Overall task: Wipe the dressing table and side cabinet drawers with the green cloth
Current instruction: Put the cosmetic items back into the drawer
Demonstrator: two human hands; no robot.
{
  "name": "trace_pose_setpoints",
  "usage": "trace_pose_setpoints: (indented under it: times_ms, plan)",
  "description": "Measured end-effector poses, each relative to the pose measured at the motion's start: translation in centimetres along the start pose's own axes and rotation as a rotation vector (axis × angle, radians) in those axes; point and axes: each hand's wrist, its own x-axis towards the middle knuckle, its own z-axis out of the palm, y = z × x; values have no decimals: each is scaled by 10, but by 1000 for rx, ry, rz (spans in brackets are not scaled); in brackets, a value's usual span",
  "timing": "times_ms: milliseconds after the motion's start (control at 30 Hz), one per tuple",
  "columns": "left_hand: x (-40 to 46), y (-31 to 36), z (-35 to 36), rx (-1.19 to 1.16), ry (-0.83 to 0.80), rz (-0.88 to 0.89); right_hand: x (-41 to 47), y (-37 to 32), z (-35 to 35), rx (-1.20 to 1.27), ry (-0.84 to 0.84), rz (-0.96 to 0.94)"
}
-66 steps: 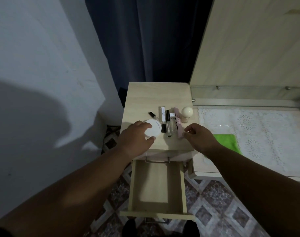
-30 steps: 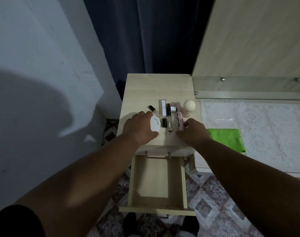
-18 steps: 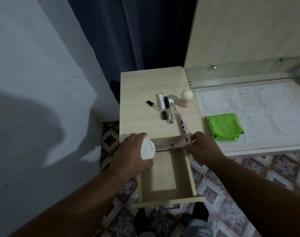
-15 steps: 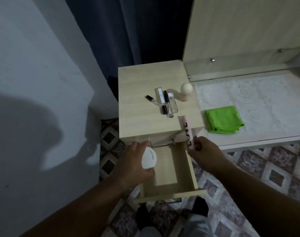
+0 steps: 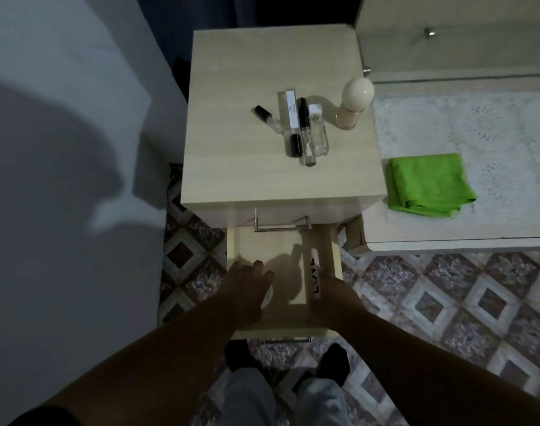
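Note:
The folded green cloth (image 5: pixel 428 185) lies on the lace mat of the dressing table (image 5: pixel 447 244), untouched. The side cabinet (image 5: pixel 238 167) has its lower drawer (image 5: pixel 281 241) pulled out. My left hand (image 5: pixel 247 290) is down inside the drawer, holding the white round compact (image 5: pixel 267 297), of which only an edge shows. My right hand (image 5: pixel 336 299) holds the near end of a pink tube (image 5: pixel 315 273) that lies along the drawer's right side.
Several small perfume vials and tubes (image 5: pixel 299 130) lie on the cabinet top beside a cream round-capped bottle (image 5: pixel 354 101). A closed upper drawer has a metal handle (image 5: pixel 282 226). My feet (image 5: pixel 333 361) stand on patterned floor tiles below. Wall at left.
Both hands have moved from the cabinet's front edge down into the open drawer, carrying the white compact and the pink tube. The view has tilted further downward.

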Motion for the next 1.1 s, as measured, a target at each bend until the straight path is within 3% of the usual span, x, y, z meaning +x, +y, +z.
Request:
trace_pose_setpoints:
  times_ms: [200,400,600,667,767,833,933,1033,1100]
  plan:
    - [16,-1,21,193,-78,53,21,-5,11,-422,-105,-143]
    - [25,1,32,185,-98,59,28,-2,23,-480,-69,-134]
    - [18,5,21,116,-81,9,22,-3,20,-518,-161,-168]
    - [7,9,-6,-6,70,0,12,-1,7,-436,-98,-206]
    - [-19,5,-60,-173,581,34,-9,0,-30,-189,64,-274]
    - [-33,-8,-99,-298,840,-59,-26,-3,-67,-44,238,-326]
    - [-36,-30,-148,-425,983,-228,-43,-20,-128,157,523,-380]
    - [-21,-48,-182,-419,1122,-253,-44,-45,-179,268,672,-388]
    - [-7,-67,-198,-441,1047,-386,-38,-62,-203,279,736,-407]
